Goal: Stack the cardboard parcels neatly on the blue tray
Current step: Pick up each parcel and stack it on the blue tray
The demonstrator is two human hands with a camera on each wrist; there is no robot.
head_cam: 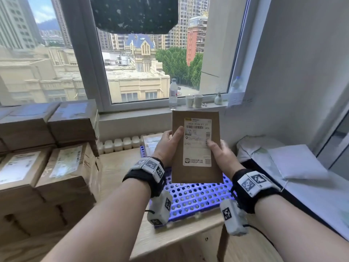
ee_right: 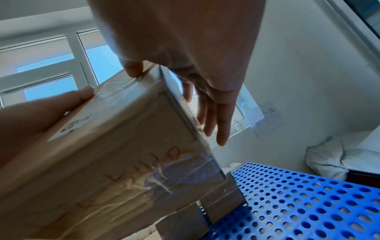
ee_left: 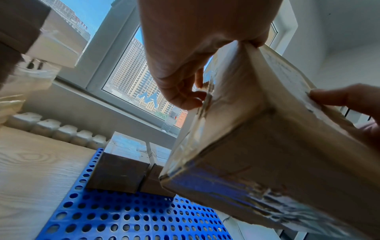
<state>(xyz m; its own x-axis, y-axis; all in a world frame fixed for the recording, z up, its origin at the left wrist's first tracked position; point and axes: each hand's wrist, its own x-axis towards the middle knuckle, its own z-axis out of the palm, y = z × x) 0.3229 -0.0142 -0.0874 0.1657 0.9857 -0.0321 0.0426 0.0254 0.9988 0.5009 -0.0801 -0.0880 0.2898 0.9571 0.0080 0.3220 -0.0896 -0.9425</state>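
Note:
I hold a brown cardboard parcel (head_cam: 196, 173) with a white shipping label upright above the blue perforated tray (head_cam: 198, 197). My left hand (head_cam: 168, 144) grips its left edge, thumb on the label and fingers behind. My right hand (head_cam: 221, 152) grips the right edge the same way. In the left wrist view the parcel (ee_left: 257, 154) hangs clear of the tray (ee_left: 123, 216), where two parcels (ee_left: 121, 170) stand side by side at the far left end. The right wrist view shows my right hand (ee_right: 195, 65) with its fingers behind the parcel (ee_right: 113, 162), above the tray (ee_right: 308, 203).
A tall stack of cardboard parcels (head_cam: 47, 157) fills the table's left side. The wooden table (head_cam: 117, 167) ends just in front of the tray. A water bottle (head_cam: 173, 93) and paper cups (head_cam: 194, 101) stand on the windowsill. White bags (head_cam: 264, 148) lie at the right.

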